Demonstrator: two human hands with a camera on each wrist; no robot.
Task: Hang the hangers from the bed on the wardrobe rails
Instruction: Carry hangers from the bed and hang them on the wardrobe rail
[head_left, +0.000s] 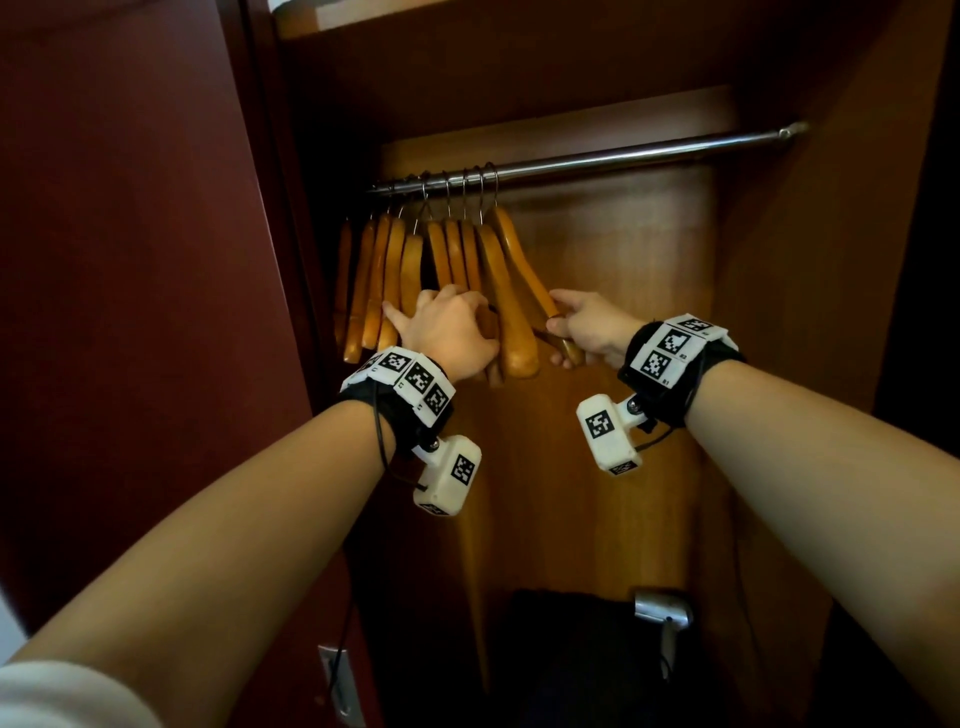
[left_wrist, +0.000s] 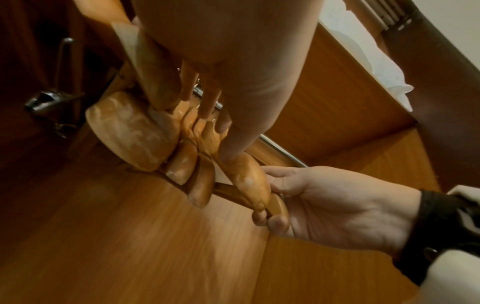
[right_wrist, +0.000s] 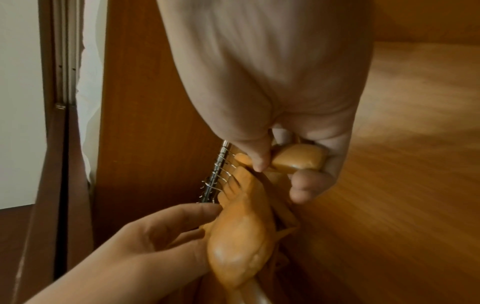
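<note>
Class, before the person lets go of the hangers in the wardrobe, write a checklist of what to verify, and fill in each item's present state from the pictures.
1. Rightmost hanger hook over the rail: ok.
2. Right hand has a grip on that hanger's end: ok.
3. Left hand steadies the hanger bunch: ok.
4. Free rail to the right of the hangers: ok.
5. Hooks not tangled: cannot tell.
6. No hangers left on the bed: cannot tell, bed out of view.
</note>
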